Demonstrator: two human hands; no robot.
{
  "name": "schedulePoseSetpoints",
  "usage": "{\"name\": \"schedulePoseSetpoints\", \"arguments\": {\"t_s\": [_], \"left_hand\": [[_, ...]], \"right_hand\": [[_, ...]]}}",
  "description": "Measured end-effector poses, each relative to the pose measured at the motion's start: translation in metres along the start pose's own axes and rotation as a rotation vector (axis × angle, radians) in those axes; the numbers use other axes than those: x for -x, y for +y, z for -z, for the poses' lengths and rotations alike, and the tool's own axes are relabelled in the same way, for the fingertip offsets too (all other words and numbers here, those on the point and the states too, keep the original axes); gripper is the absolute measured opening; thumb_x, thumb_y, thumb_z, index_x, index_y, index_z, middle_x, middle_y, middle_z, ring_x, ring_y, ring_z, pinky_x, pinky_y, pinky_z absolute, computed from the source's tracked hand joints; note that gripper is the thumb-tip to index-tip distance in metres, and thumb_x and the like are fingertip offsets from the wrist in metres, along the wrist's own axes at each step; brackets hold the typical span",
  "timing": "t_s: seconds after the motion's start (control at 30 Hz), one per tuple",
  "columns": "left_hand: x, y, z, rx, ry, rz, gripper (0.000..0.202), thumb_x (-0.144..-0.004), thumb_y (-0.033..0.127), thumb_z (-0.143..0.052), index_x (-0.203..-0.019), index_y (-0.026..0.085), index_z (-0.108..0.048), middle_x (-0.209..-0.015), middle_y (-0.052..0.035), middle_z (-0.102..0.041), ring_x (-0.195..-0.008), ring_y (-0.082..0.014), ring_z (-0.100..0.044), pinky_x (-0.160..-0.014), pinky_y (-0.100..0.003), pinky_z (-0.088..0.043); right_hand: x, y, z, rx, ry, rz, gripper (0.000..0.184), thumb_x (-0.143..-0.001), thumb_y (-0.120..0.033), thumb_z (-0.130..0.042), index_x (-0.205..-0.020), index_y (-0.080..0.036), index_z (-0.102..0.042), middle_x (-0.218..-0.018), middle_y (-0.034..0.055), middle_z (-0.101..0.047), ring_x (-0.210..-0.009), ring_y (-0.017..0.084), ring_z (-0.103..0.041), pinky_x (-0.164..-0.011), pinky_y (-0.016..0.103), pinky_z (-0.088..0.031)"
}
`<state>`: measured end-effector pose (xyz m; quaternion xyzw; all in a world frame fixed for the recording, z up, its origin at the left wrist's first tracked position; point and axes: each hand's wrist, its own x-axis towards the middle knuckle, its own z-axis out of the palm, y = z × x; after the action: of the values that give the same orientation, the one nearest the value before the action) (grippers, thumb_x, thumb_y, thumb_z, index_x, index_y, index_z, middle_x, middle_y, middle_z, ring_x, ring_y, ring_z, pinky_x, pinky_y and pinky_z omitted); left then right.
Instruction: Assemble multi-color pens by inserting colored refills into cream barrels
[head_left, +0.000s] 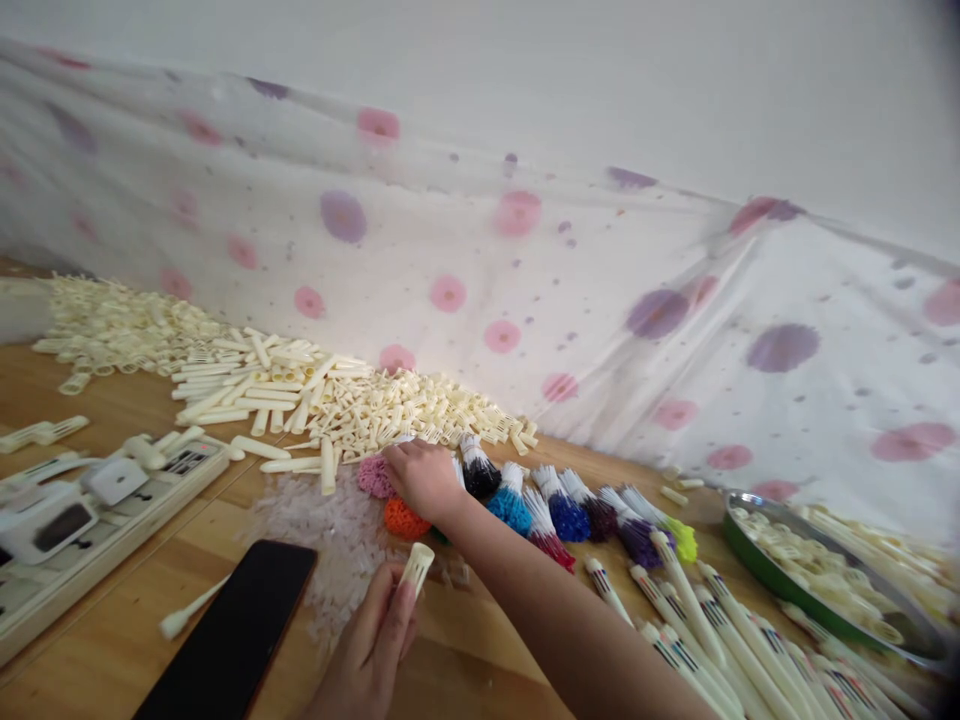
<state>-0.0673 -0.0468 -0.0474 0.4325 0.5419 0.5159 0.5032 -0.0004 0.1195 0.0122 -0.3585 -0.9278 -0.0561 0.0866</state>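
Upright in my left hand (375,635) is a cream slotted pen barrel part (418,566), pinched between thumb and fingers. My right hand (426,482) reaches across to the refill bundles, its fingers curled down by the pink-ended bundle (375,477). Its fingertips are hidden, so what they grip cannot be made out. Just below that hand lies an orange-ended bundle (406,518). More thin white pen refills with coloured ends stand in a row to the right, including black (480,472), light blue (511,505), dark blue (568,515) and yellow (681,538) bundles.
Cream pen parts (405,405) are heaped along the plastic-covered wall. Small clear pieces (330,550) lie near a black phone (232,630). A power strip (172,500) with chargers is at left. Multicolour pens (720,640) and a green-sided pan (780,580) of cream parts are at right.
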Motion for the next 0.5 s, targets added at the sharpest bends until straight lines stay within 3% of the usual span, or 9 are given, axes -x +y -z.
{"name": "schedulePoseSetpoints", "arguments": {"t_s": [0.1,0.2,0.3,0.5], "left_hand": [[-0.005,-0.003,-0.008,0.135,0.066,0.053,0.056,-0.074,0.068,-0.046,-0.107,0.025,-0.056,-0.125,-0.0090,-0.057,-0.118,-0.0252,-0.051,-0.088,-0.032,-0.049],[-0.008,-0.001,-0.011,0.124,0.060,0.095,0.051,-0.075,0.067,-0.047,-0.101,0.025,-0.057,-0.099,-0.0062,-0.065,-0.097,-0.0230,-0.061,-0.079,-0.030,-0.051],[-0.010,0.004,-0.009,0.094,0.048,0.108,0.048,-0.074,0.068,-0.048,-0.092,0.025,-0.058,-0.072,0.0002,-0.060,-0.073,-0.0194,-0.060,-0.068,-0.027,-0.050],[-0.014,0.005,-0.004,0.059,-0.003,0.108,0.044,-0.074,0.067,-0.050,-0.083,0.024,-0.055,-0.060,0.0048,-0.049,-0.060,-0.0160,-0.053,-0.053,-0.023,-0.044]], "right_hand": [[-0.002,0.000,0.001,-0.004,0.018,-0.023,0.023,-0.091,-0.028,-0.052,-0.110,-0.016,-0.056,-0.107,0.0062,-0.060,-0.092,0.019,-0.060,-0.078,0.039,-0.051],[-0.003,0.004,-0.002,-0.019,-0.003,-0.035,0.022,-0.091,-0.028,-0.053,-0.109,-0.016,-0.057,-0.108,0.0062,-0.060,-0.091,0.018,-0.060,-0.077,0.038,-0.051],[-0.001,0.012,-0.007,-0.039,-0.025,-0.069,0.023,-0.091,-0.029,-0.053,-0.109,-0.016,-0.057,-0.108,0.0063,-0.060,-0.090,0.018,-0.061,-0.077,0.038,-0.051],[0.005,0.015,-0.011,-0.088,0.012,-0.211,0.023,-0.091,-0.029,-0.052,-0.110,-0.016,-0.056,-0.108,0.0064,-0.060,-0.090,0.018,-0.061,-0.077,0.038,-0.052]]}}
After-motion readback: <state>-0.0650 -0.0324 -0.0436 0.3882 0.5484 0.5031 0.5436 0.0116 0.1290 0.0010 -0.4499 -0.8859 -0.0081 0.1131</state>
